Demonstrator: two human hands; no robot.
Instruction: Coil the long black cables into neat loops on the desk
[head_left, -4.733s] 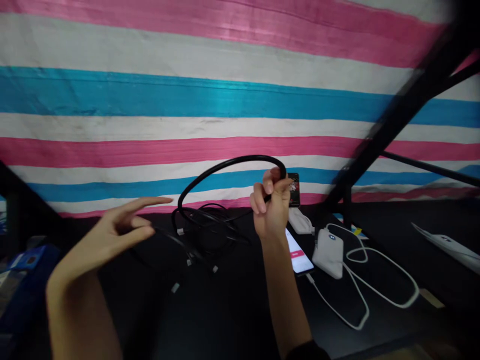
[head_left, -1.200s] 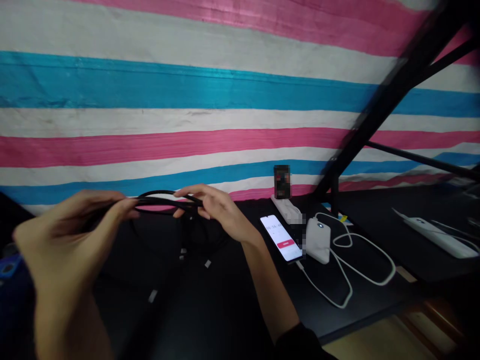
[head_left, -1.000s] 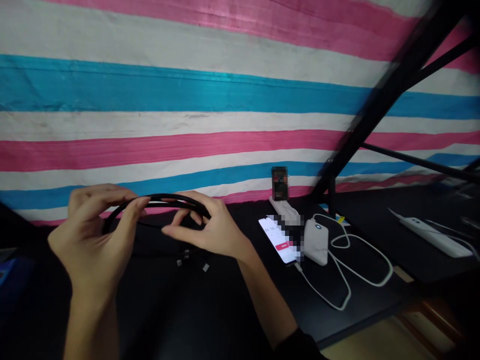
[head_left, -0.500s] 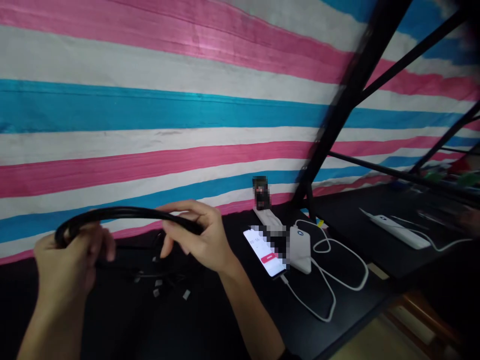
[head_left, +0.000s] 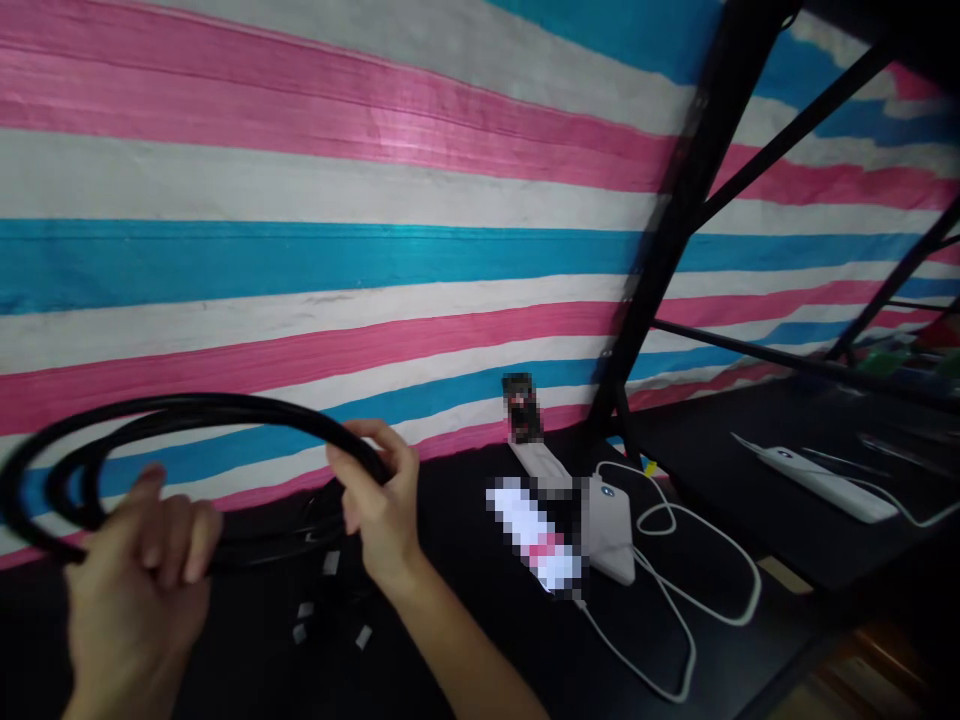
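Note:
A thick black cable [head_left: 225, 410] is wound into loops held above the black table [head_left: 480, 640]. My left hand [head_left: 142, 570] grips the near side of the loops at the lower left, fingers curled round them. My right hand [head_left: 379, 500] pinches the cable's right end between thumb and fingers. Several thinner cable ends with small pale plugs [head_left: 330, 610] dangle and lie on the table below the hands.
A phone [head_left: 536, 535] with a lit screen lies right of my right hand, wired by a white cord [head_left: 675, 610] beside a white power bank [head_left: 611, 530]. A small upright device [head_left: 521, 410] stands by the striped sheet. A black metal frame post [head_left: 675, 210] rises at right; a white power strip [head_left: 817, 480] lies beyond.
The cable coil has grown wider and swung left, past the frame's left edge. My left hand moved lower and my right hand stayed on the cable. The view turned right.

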